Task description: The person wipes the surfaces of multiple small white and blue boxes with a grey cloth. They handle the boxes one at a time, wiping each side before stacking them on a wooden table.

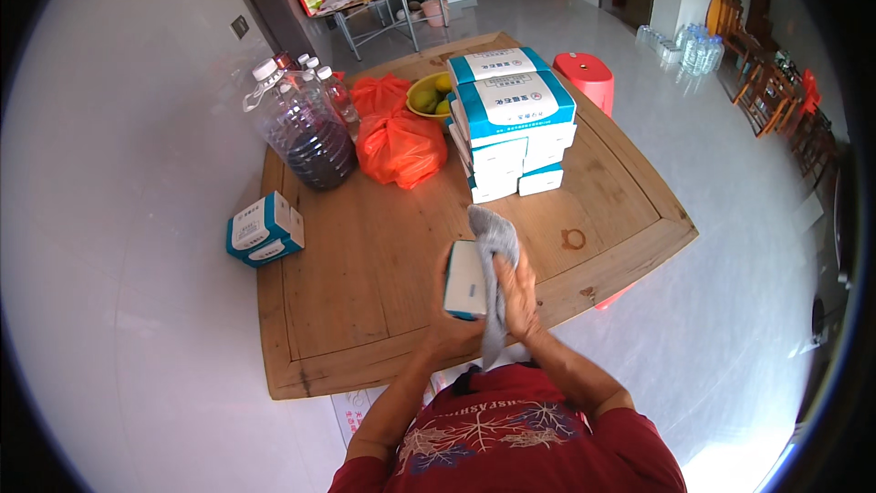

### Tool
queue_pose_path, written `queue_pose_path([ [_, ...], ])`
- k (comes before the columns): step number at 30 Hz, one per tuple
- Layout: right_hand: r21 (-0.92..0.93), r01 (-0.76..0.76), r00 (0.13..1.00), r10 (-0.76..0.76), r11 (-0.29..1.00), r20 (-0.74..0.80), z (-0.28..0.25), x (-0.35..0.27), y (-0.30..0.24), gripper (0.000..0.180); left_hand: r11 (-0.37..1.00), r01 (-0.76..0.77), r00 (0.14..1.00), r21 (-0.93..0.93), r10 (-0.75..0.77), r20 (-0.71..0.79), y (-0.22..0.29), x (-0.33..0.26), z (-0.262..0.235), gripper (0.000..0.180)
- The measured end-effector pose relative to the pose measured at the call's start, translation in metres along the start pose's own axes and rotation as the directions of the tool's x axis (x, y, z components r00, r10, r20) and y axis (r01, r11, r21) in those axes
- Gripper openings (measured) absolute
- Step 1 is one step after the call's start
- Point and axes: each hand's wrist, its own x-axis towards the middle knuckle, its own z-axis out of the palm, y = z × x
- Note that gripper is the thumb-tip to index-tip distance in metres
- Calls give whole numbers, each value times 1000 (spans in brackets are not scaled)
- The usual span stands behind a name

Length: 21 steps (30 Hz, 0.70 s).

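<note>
My left hand (447,330) grips a small white and teal tissue box (466,277) from below and the side, above the near part of the wooden table. Most of its fingers are hidden behind the box. A grey cloth (495,233) is held in my right hand (518,297), pressed along the box's right side, with its ends hanging above and below the fingers. Beyond my hands rises a stack of similar teal and white boxes (516,102). Two more such boxes (265,230) sit together at the table's left edge.
On the wooden table (356,283) stand a large jug of dark liquid (315,146), clear bottles (338,96), red plastic bags (401,146) and a yellow bowl of fruit (424,99). A red stool (586,80) stands beyond the right edge. A wall borders the left.
</note>
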Motion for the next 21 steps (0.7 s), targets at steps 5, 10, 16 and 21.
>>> queue_pose_path([
  [5,-458,395,897,-442,796,5,19,-28,93,56,974,78,980,-214,-115,-164,-28,-11,-23,87],
  [10,-649,383,922,-309,658,232,1,-41,79,57,790,144,955,-596,-268,-124,-43,-22,-57,71],
  [16,-673,371,922,-336,640,189,11,-41,72,60,801,85,950,-593,-245,-195,-38,-20,-42,82],
  [21,-524,677,735,-516,516,441,52,-9,9,57,662,167,930,-731,-352,-107,-54,-36,-44,74],
])
